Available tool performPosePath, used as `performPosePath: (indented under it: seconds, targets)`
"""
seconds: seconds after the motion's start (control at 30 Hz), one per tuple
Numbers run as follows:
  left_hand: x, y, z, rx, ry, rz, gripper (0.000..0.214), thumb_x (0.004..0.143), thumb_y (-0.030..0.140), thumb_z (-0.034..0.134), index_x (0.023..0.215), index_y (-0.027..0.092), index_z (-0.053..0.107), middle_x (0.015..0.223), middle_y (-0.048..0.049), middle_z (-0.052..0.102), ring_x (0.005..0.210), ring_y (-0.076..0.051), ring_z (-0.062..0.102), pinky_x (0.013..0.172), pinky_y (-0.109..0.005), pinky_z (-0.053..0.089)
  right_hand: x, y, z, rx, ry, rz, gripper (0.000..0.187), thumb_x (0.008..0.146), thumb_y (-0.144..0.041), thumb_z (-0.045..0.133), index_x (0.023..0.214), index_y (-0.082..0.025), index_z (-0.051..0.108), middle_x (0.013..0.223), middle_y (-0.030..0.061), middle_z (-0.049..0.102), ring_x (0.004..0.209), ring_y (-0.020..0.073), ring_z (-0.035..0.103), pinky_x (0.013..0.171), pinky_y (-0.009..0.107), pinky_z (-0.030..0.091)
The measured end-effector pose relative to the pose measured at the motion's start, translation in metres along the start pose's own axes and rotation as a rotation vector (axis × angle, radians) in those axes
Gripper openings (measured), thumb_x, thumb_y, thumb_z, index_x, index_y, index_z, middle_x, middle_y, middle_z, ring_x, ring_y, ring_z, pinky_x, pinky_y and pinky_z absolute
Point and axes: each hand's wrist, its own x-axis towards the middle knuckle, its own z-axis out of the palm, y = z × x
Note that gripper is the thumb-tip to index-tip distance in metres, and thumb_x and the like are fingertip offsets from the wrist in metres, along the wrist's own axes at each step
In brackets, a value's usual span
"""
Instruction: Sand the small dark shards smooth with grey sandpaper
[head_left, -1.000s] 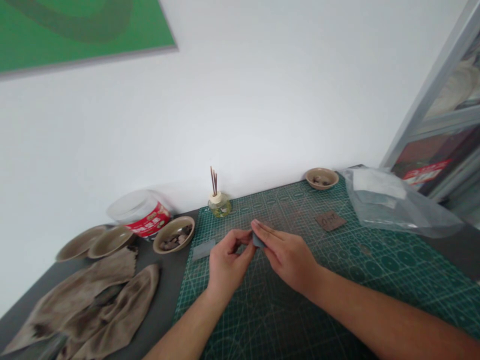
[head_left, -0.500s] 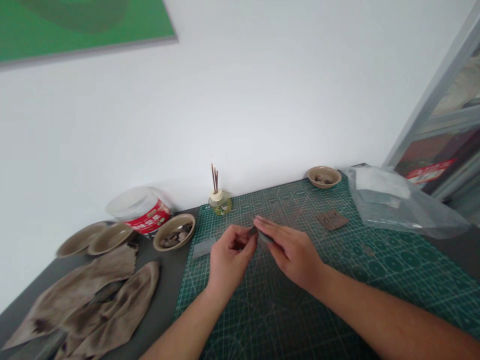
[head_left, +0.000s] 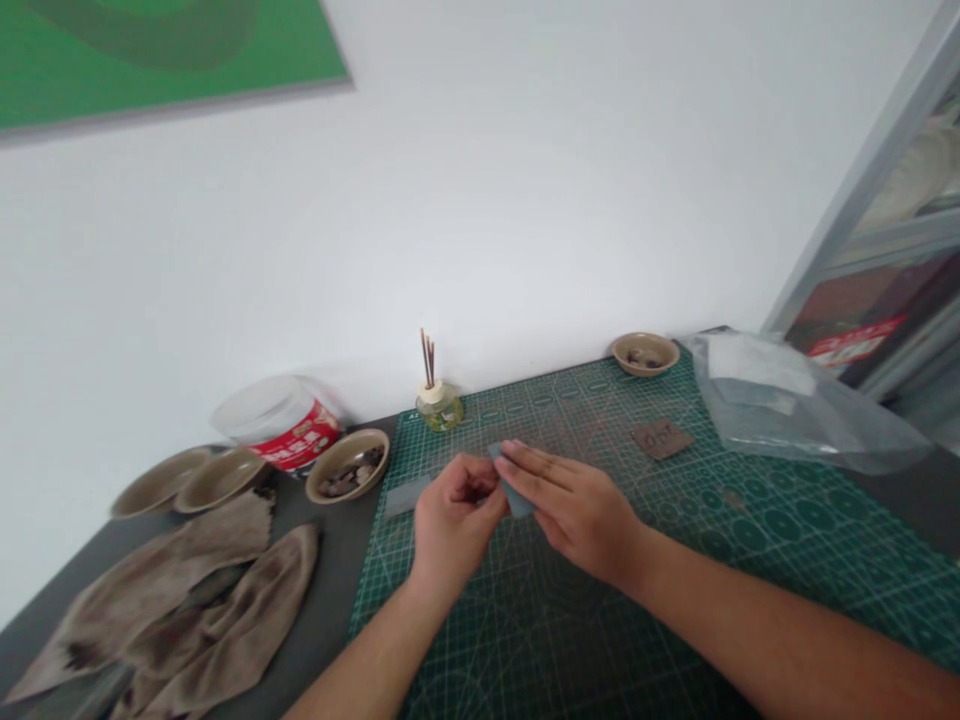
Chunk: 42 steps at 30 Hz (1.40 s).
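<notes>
The left hand curls its fingers inward, just beside the right hand, whose fingers lie straight and together; the left forearm and right forearm angle inward from below.

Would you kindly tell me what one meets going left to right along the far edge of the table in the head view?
Shallow tan dish → second tan dish → plastic tub with red label → tan bowl of dark fragments → reed diffuser bottle → small tan bowl → clear plastic bag
</notes>
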Motion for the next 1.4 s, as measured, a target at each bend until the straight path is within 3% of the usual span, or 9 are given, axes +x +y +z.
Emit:
performPosePath:
  seconds: [0.1, 0.23, 0.33, 0.5, 0.67, 0.8, 0.97, 1.23, 1.4]
  targets:
    - [-0.003, -0.001, -0.001, -0.025, 0.006, 0.031, 0.008, 0.077, 0.017, 0.066, 0.074, 0.017, 0.059, 0.063, 0.0025, 0.061, 0.055, -0.01, 0.059, 0.053, -0.021, 0.05, -0.001, 0.003, 0.002, 0.062, 0.003, 0.032, 0.052, 0.09, -0.007, 0.041, 0.141, -0.017, 0.046, 0.141, 0.009, 0.051, 0.13, 0.0187, 0.049, 0.107, 0.036, 0.045]
    - [-0.002, -0.003, 0.0, -0.216, 0.021, 0.04, 0.014, 0.079, 0.021, 0.068, 0.081, 0.018, 0.055, 0.078, -0.0001, 0.061, 0.057, -0.011, 0.062, 0.051, -0.023, 0.054, -0.001, 0.016, 0.006, 0.165, 0.026, 0.381, 0.048, 0.088, -0.009, 0.048, 0.133, -0.025, 0.056, 0.123, 0.0042, 0.067, 0.108, 0.0196, 0.066, 0.094, 0.035, 0.054]
    - [0.002, -0.005, 0.002, -0.284, 0.048, 0.049, 0.018, 0.079, 0.022, 0.069, 0.084, 0.018, 0.052, 0.085, -0.0009, 0.06, 0.059, -0.01, 0.062, 0.051, -0.023, 0.054, 0.001, 0.022, 0.008, 0.268, 0.096, 0.565, 0.039, 0.091, -0.018, 0.052, 0.128, -0.026, 0.061, 0.112, 0.0033, 0.072, 0.094, 0.0206, 0.071, 0.083, 0.034, 0.058]
    - [0.009, -0.008, 0.002, -0.304, 0.005, 0.035, 0.024, 0.083, 0.021, 0.066, 0.103, 0.02, 0.052, 0.073, 0.0039, 0.06, 0.06, -0.012, 0.065, 0.057, -0.024, 0.055, 0.002, 0.023, 0.007, 0.472, 0.195, 0.646, 0.033, 0.09, -0.023, 0.056, 0.121, -0.025, 0.065, 0.106, 0.0021, 0.074, 0.085, 0.0191, 0.072, 0.074, 0.031, 0.06]
    - [0.01, -0.01, 0.003, -0.241, -0.07, -0.051, 0.025, 0.079, 0.023, 0.07, 0.1, 0.017, 0.06, 0.076, 0.0008, 0.065, 0.067, -0.014, 0.069, 0.065, -0.027, 0.056, 0.002, 0.017, 0.003, 0.446, 0.266, 0.567, 0.033, 0.088, -0.018, 0.056, 0.115, -0.029, 0.069, 0.109, 0.0005, 0.073, 0.098, 0.0202, 0.07, 0.087, 0.036, 0.058]
    - [0.01, -0.009, 0.003, -0.188, -0.12, -0.109, 0.016, 0.08, 0.027, 0.068, 0.089, 0.017, 0.06, 0.07, 0.0007, 0.067, 0.063, -0.015, 0.067, 0.061, -0.026, 0.054, 0.002, 0.011, -0.001, 0.442, 0.277, 0.432, 0.032, 0.087, -0.017, 0.057, 0.113, -0.029, 0.071, 0.117, 0.0012, 0.07, 0.109, 0.0203, 0.066, 0.094, 0.037, 0.055]
    - [0.009, -0.007, 0.0, -0.057, -0.114, -0.066, 0.012, 0.079, 0.023, 0.066, 0.073, 0.018, 0.057, 0.061, 0.0035, 0.064, 0.056, -0.011, 0.061, 0.053, -0.02, 0.048, -0.001, 0.006, -0.002, 0.319, 0.139, 0.257, 0.033, 0.086, -0.016, 0.059, 0.115, -0.028, 0.068, 0.124, 0.0012, 0.067, 0.11, 0.0176, 0.065, 0.096, 0.033, 0.053]
    - [0.008, -0.009, -0.002, -0.014, -0.121, -0.065, 0.012, 0.077, 0.017, 0.066, 0.068, 0.017, 0.057, 0.059, 0.0044, 0.061, 0.053, -0.009, 0.056, 0.051, -0.018, 0.043, -0.003, 0.002, -0.002, 0.012, -0.088, 0.178, 0.055, 0.082, -0.006, 0.054, 0.135, -0.023, 0.054, 0.14, 0.0062, 0.054, 0.122, 0.0196, 0.057, 0.103, 0.034, 0.047]
    - [0.006, -0.005, -0.001, -0.074, -0.105, -0.07, 0.013, 0.079, 0.02, 0.066, 0.069, 0.017, 0.057, 0.059, 0.0036, 0.062, 0.053, -0.009, 0.057, 0.051, -0.018, 0.044, -0.005, 0.0, -0.003, 0.021, -0.093, 0.159, 0.056, 0.082, -0.004, 0.051, 0.136, -0.02, 0.053, 0.142, 0.0074, 0.051, 0.119, 0.0188, 0.06, 0.101, 0.03, 0.049]
